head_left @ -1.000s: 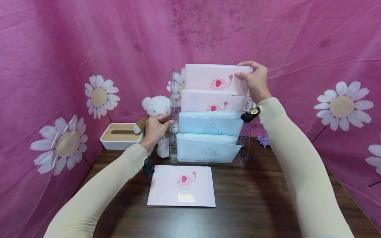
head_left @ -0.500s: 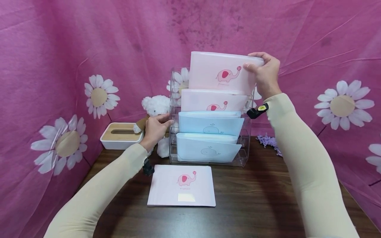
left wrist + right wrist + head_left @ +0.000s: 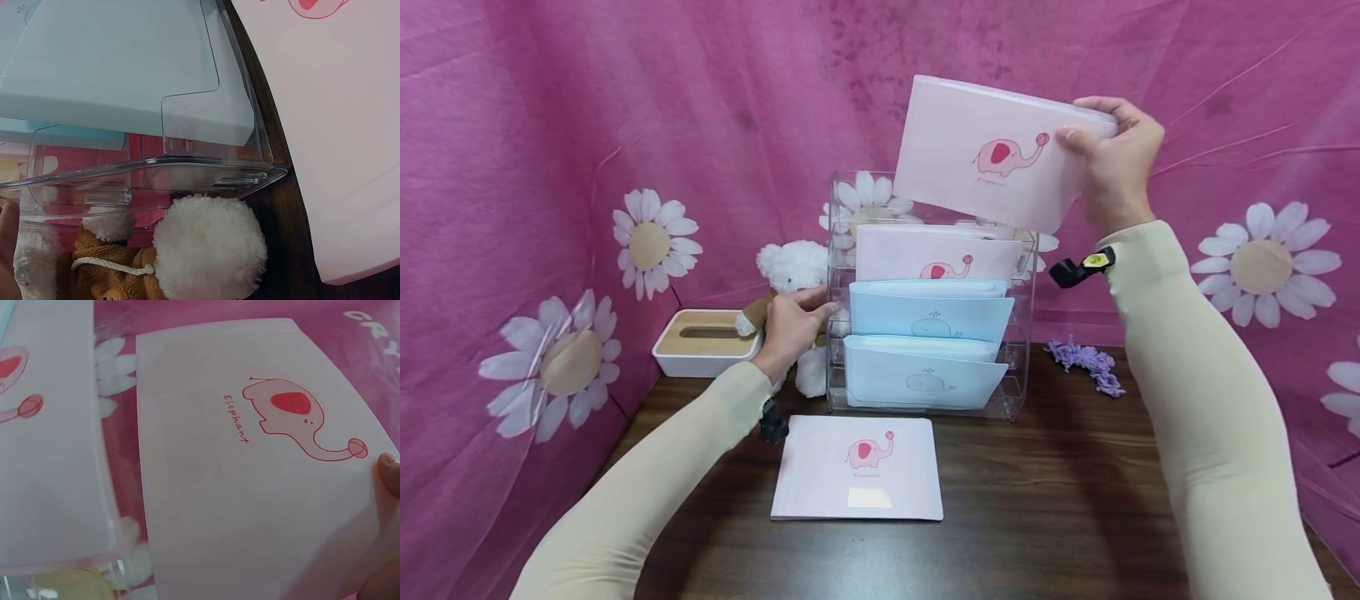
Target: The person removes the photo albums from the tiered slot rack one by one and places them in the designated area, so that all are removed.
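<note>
My right hand (image 3: 1120, 162) holds a pink booklet (image 3: 955, 137) with an elephant drawing by its right upper corner, thumb in front. The booklet tilts in the air above a clear tiered rack (image 3: 1011, 406). At the rack's left side, my left hand (image 3: 790, 333) grips the edge with thumb and fingers. Another pink elephant booklet (image 3: 887, 250) stands in an upper slot. Below it are two light blue whale booklets, an upper one (image 3: 887, 317) and a lower one (image 3: 880, 379). A further pink booklet (image 3: 820, 479) lies flat on the table before the rack.
A white teddy bear (image 3: 797, 262) in brown clothing sits behind my left hand, close to the rack. Left of it is a white tissue box (image 3: 696, 365) with a wooden lid. A purple knitted item (image 3: 1086, 360) lies on the dark wooden table (image 3: 1030, 517). Pink flowered cloth (image 3: 737, 100) surrounds everything.
My right hand has raised the pink booklet up and to the right, out of the rack's top slot, and the booklet has tilted. The left hand has stayed at the rack's side.
</note>
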`<action>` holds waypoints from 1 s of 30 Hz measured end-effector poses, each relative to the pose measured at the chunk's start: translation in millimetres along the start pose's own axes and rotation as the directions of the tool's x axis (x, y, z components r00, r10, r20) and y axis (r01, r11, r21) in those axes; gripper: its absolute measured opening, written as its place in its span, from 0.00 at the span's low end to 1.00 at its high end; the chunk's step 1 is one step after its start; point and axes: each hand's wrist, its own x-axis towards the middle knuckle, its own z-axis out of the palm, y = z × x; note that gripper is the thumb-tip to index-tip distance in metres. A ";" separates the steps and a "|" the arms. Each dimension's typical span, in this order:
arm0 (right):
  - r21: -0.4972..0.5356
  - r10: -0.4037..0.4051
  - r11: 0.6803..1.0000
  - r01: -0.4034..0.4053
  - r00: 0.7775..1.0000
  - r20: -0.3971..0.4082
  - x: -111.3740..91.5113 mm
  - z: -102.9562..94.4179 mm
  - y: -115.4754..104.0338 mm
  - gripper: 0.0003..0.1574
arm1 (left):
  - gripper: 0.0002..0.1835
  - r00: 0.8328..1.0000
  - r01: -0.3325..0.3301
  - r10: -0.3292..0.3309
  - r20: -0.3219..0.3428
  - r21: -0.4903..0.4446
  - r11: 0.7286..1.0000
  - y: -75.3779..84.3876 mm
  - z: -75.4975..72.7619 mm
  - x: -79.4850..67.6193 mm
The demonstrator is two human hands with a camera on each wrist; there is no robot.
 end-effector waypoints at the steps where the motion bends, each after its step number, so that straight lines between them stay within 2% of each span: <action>1: 0.017 0.004 1.000 -0.004 1.000 -0.008 0.1 -1.3 -3.0 0.23 | 0.23 1.000 0.000 0.000 -0.001 0.001 1.000 -0.1 0.1 0.1; 7: 0.136 0.029 0.991 -0.023 0.999 -0.039 -1.8 -10.5 -16.0 0.26 | 0.23 1.000 0.002 -0.002 -0.009 -0.002 1.000 0.3 0.2 1.0; 11: 0.171 0.060 0.984 -0.050 0.997 -0.049 -5.2 -19.7 -20.6 0.27 | 0.23 1.000 -0.006 0.006 -0.009 -0.004 1.000 0.5 1.0 1.5; 20: 0.262 0.124 0.959 -0.104 0.990 -0.060 -19.1 -53.3 -17.5 0.28 | 0.23 1.000 -0.015 0.015 -0.005 0.008 1.000 0.7 1.1 1.6; 30: 0.429 0.157 0.889 -0.163 0.986 0.051 -43.7 -89.9 -8.8 0.21 | 0.24 1.000 -0.001 0.001 0.010 -0.004 1.000 0.2 -0.4 0.0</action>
